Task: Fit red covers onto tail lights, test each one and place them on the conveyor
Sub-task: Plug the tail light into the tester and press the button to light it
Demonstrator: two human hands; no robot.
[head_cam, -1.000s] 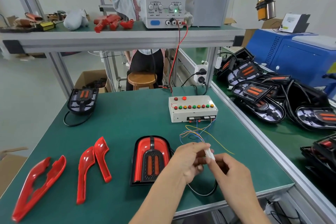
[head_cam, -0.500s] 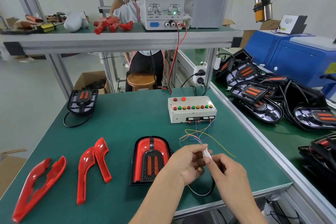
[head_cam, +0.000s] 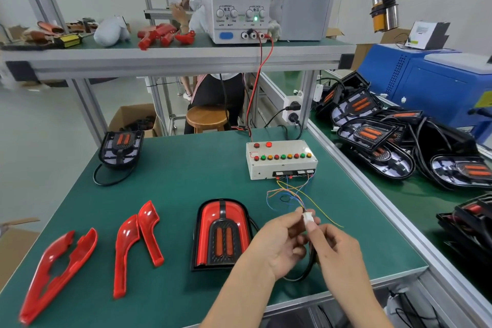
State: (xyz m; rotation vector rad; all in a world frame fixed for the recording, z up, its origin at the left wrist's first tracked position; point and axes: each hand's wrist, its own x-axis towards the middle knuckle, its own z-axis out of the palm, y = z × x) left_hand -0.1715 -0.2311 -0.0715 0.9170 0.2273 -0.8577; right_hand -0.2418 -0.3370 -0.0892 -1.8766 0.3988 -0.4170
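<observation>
Connector [head_cam: 308, 220] halves at lower centre, pinched by left hand [head_cam: 282, 245] and right hand [head_cam: 336, 253], could mate misaligned, bending pins.

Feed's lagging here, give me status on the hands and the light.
Both hands, left and right, pinching white plastic connector. Red-covered black tail light flat on green mat, unlit. Supply reads zero amps. Nothing in the way.

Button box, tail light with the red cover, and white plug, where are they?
Button box [head_cam: 281, 166]: head view, on its white top face.
Tail light with the red cover [head_cam: 221, 231]: head view, on its middle.
White plug [head_cam: 308, 220]: head view, on the plug body between the fingertips.
</observation>
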